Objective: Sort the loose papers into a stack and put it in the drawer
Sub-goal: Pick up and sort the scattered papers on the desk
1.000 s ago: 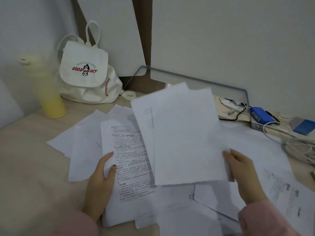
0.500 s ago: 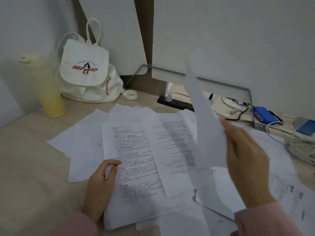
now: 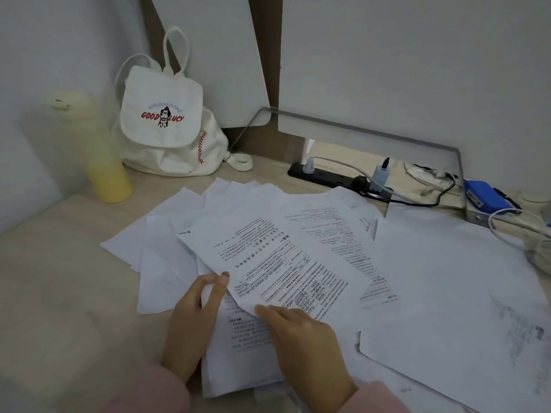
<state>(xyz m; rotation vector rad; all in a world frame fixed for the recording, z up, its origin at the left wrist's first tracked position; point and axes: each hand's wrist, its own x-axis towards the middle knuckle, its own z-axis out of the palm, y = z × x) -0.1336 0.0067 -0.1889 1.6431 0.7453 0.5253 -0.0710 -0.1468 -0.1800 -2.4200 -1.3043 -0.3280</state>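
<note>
Loose white papers (image 3: 167,263) are strewn over the beige desk (image 3: 53,293). In front of me lies a rough stack of printed sheets (image 3: 238,338). My left hand (image 3: 193,317) grips the stack's left edge, thumb on top. A printed sheet (image 3: 283,257) with a table on it lies askew across the stack, its text upside-down to me. My right hand (image 3: 304,338) pinches that sheet's near corner. More blank sheets (image 3: 447,293) overlap on the right. No drawer is in view.
A yellow bottle (image 3: 101,162) and a white backpack (image 3: 167,129) stand at the back left. A black power strip (image 3: 328,177), a blue device (image 3: 483,198) and white cables (image 3: 521,228) sit at the back right under a metal stand (image 3: 357,126).
My right hand has swung the raised sheet down and to the left, and it now lies printed side up over the stack. My left hand has stayed at the stack's left edge.
</note>
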